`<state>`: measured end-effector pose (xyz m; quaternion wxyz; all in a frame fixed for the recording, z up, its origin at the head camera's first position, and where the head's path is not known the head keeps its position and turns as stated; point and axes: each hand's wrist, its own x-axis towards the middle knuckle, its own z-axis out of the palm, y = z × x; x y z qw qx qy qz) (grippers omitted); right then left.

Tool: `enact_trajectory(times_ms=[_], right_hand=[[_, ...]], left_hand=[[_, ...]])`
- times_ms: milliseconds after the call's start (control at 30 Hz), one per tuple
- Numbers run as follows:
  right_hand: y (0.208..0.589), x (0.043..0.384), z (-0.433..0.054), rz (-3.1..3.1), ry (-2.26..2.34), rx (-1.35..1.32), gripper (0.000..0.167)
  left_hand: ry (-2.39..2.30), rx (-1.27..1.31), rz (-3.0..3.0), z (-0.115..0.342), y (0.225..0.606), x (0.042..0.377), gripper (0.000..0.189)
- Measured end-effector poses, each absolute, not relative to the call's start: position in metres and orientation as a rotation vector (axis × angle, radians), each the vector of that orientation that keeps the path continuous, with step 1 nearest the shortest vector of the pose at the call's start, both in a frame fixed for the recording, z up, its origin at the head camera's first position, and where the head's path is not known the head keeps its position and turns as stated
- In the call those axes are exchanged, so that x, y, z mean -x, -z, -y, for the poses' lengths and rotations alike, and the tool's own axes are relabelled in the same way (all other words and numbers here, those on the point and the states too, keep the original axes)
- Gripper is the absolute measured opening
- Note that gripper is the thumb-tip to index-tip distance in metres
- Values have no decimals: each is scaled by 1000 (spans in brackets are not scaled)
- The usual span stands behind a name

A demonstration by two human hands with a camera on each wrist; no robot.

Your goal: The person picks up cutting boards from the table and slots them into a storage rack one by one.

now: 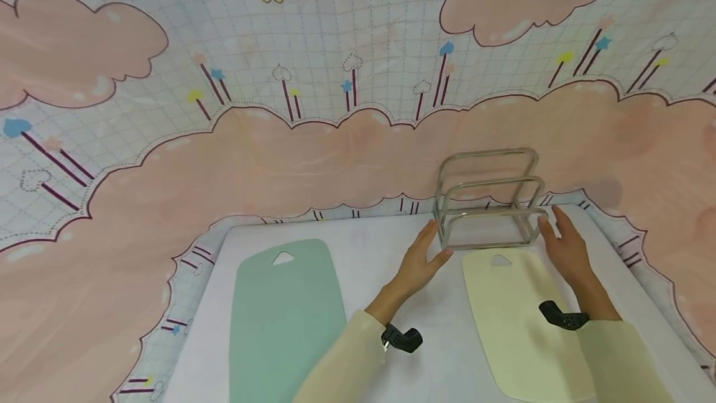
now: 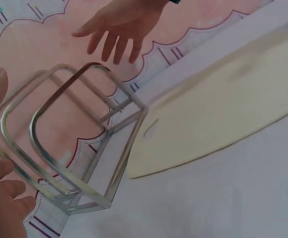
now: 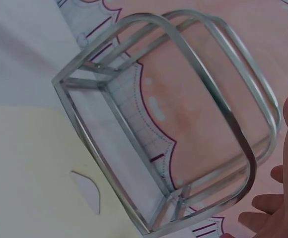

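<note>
A metal rack with three rounded hoops (image 1: 492, 152) stands at the back of the white table. My left hand (image 1: 416, 266) is beside its left end, thumb apart from straight fingers, palm turned toward the rack. At the right end is my right hand (image 1: 567, 252), fingers extended and fingertips close by the hoops. Neither hand grips anything. In the left wrist view, the right hand (image 2: 126, 25) shows spread fingers beyond the rack. A pale yellow cutting board (image 1: 509, 310) with a handle hole lies flat in front of the rack, partly under the right forearm.
A green cutting board (image 1: 285, 310) lies flat on the left of the white table (image 1: 391, 235), partly covered by the left sleeve. Patterned cloth (image 1: 313, 160) with clouds hangs behind the table and shows along its sides.
</note>
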<state>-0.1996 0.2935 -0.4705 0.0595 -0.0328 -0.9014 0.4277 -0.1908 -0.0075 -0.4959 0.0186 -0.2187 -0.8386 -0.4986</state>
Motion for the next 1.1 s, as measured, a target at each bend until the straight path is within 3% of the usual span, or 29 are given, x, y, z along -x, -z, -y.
enact_trajectory(times_ms=[667, 1100], right_hand=[[480, 205, -282, 2605, -1319, 102, 62], [486, 207, -275, 2486, -1385, 192, 59]], left_hand=[[1497, 614, 2759, -19, 493, 214, 60], [1463, 489, 2813, -32, 490, 213, 71]])
